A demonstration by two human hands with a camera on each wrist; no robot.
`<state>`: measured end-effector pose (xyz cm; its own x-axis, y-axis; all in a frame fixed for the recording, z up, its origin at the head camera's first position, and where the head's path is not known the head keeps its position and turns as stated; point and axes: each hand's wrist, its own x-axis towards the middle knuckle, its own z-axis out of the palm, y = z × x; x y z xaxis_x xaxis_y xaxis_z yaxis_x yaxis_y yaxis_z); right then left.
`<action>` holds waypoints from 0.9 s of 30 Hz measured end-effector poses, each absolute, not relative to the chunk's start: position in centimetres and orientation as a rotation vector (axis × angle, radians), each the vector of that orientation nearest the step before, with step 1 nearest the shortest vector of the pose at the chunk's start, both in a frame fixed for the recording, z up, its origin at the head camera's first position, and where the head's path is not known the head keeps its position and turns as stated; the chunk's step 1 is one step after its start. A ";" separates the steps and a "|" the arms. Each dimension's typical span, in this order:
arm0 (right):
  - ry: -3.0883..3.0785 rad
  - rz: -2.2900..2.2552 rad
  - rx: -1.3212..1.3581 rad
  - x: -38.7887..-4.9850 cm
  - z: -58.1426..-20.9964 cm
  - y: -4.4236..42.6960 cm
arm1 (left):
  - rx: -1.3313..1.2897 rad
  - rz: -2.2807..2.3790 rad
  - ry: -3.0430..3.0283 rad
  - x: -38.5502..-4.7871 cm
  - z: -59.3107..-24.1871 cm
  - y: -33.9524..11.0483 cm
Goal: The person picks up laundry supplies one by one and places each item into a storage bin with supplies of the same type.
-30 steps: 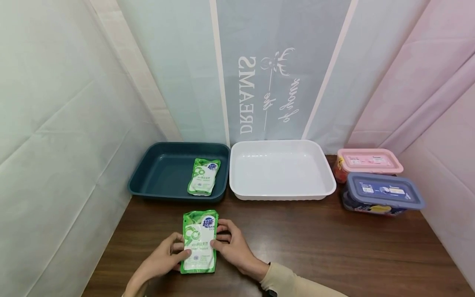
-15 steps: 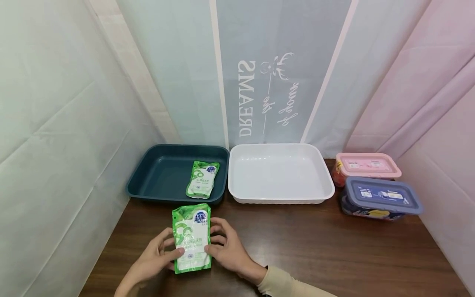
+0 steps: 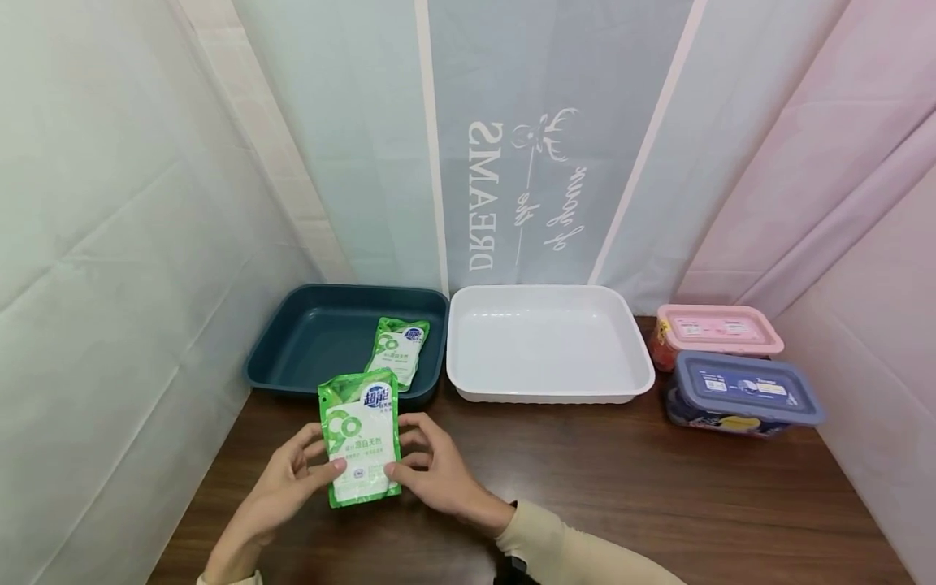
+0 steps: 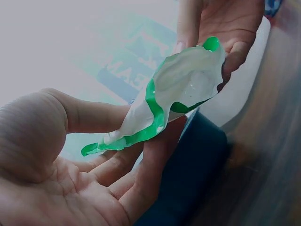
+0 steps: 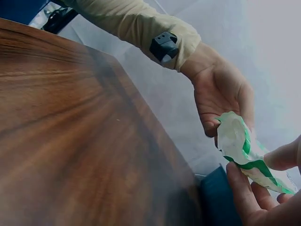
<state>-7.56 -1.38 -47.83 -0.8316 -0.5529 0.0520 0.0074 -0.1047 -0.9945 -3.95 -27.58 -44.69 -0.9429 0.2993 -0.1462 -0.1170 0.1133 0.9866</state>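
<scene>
Both hands pinch a green and white pouch (image 3: 361, 439) by its sides, thumbs on its front face and fingers behind. The left hand (image 3: 287, 479) grips its left edge, the right hand (image 3: 439, 475) its right edge. The pouch is raised, and its top overlaps the near rim of a dark teal tray (image 3: 292, 382). A second such pouch (image 3: 398, 351) lies in the tray's right part, its lower left corner hidden. In the left wrist view the bottom of the held pouch (image 4: 183, 80) shows between the left hand (image 4: 84, 160) and the other hand (image 4: 225, 23).
A white tray (image 3: 548, 345) stands right beside the teal one. Farther right are a box with a pink lid (image 3: 720, 325) and, nearer, a box with a blue lid (image 3: 746, 386). Curtains hang behind and at both sides of the wooden table (image 3: 585, 471).
Both hands have moved the held pouch left and away from the body, toward the teal tray. It now covers a corner of the pouch lying there. The head view has shifted slightly.
</scene>
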 end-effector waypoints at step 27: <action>2.024 -1.847 -0.652 -15.3 -43.1 -5.1 | 0.088 1.663 2.532 -10.7 -40.4 -30.4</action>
